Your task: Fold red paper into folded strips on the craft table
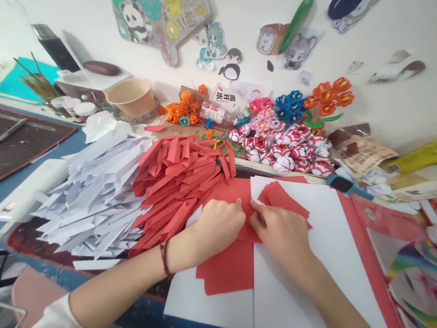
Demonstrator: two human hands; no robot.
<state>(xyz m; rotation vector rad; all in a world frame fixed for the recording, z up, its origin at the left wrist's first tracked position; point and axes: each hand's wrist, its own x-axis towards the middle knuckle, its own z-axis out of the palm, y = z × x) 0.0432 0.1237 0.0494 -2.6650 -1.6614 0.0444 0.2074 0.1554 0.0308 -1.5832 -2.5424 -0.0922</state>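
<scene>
My left hand point(219, 228), with a dark red cord on its wrist, is curled closed at the edge of a small piece of red paper point(248, 231). From the other side my right hand point(282, 234) pinches the same piece between thumb and fingers. Part of the paper is hidden behind the hands. Below lie more red paper sheets point(230, 270), on white paper point(210, 308). Just beyond my right hand is a small stack of red paper point(278, 197). To the left, folded red paper strips point(179, 180) are heaped against folded white paper strips point(97, 192).
Red-and-white paper flowers point(284, 145) and pipe-cleaner-like orange flowers point(331, 95) line the wall side. A blue watch point(346, 185) lies behind the white sheets. A beige bowl point(129, 96) stands at the back left. A white power strip point(28, 189) sits at the left edge.
</scene>
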